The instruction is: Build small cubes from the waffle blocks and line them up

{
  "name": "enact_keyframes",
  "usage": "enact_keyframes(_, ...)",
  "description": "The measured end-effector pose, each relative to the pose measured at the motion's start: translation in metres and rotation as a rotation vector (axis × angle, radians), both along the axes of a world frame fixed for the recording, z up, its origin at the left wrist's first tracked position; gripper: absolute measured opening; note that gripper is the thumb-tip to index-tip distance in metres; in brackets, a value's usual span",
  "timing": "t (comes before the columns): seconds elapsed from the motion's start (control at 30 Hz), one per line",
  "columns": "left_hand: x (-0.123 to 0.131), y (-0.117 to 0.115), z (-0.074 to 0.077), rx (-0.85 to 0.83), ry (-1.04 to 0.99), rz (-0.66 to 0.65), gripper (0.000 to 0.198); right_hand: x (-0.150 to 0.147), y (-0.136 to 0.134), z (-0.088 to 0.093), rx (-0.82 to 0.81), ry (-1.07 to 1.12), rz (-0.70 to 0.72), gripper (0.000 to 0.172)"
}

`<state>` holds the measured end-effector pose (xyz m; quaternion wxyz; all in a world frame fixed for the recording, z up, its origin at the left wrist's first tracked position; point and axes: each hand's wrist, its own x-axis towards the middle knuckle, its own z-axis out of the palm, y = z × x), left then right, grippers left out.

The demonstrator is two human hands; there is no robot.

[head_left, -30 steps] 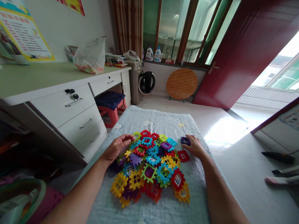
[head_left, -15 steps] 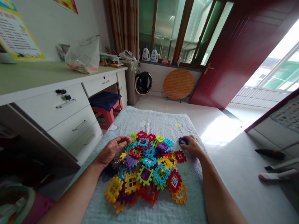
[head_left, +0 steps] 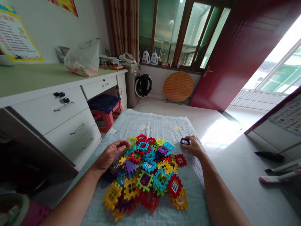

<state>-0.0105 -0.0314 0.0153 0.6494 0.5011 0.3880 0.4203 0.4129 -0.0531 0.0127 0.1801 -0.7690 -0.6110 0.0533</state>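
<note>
A pile of square, notched plastic pieces in red, yellow, blue, green and purple lies on a cloth-covered table (head_left: pixel 150 117). My right hand (head_left: pixel 194 147) grips a dark purple piece (head_left: pixel 185 141) between thumb and fingers, to the right of the pile. At the pile's left edge rests my left hand (head_left: pixel 112 154), its fingers curved and a little apart, with nothing seen in it. Close to its fingertips is a lime green piece (head_left: pixel 132 141). A red piece (head_left: pixel 180 160) lies at the pile's right side, below my right hand.
A white desk (head_left: pixel 63 82) with drawers runs along the left, bearing a plastic bag (head_left: pixel 84 59). Beside it stands a red stool (head_left: pixel 107 121) with a dark blue top. Farther back are a washing machine (head_left: pixel 133 84), a round wooden board (head_left: pixel 178 87) and a red door (head_left: pixel 225 56).
The purple piece in my right hand has tilted a little. My left hand has hardly moved, and the whole view has shifted slightly.
</note>
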Motion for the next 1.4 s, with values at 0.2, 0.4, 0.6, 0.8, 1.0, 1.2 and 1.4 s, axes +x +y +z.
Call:
enact_keyframes(0.2,0.000,0.000,0.000,0.007,0.006,-0.017,0.029,0.037,0.031,0.005,-0.121,-0.061,0.100,0.046)
enact_keyframes(0.4,0.000,0.001,0.000,0.004,0.011,-0.031,0.029,0.054,0.039,-0.002,-0.194,-0.084,0.200,0.057)
enact_keyframes(0.6,0.000,0.000,0.000,0.004,0.016,-0.043,0.028,0.058,0.047,0.002,-0.200,-0.107,0.240,0.048)
enact_keyframes(0.8,0.000,0.000,-0.002,-0.014,0.003,-0.049,0.028,0.070,0.064,0.005,-0.184,-0.126,0.193,0.051)
enact_keyframes(1.0,0.000,-0.001,-0.002,-0.024,-0.002,-0.059,0.027,0.075,0.067,-0.006,-0.220,-0.115,0.210,0.054)
enact_keyframes(1.2,0.002,-0.003,0.002,-0.039,-0.011,-0.043,0.029,0.075,0.067,-0.005,-0.233,-0.110,0.218,0.059)
enact_keyframes(1.4,0.005,-0.006,0.006,-0.059,-0.011,-0.033,0.031,0.070,0.068,-0.001,-0.248,-0.108,0.235,0.055)
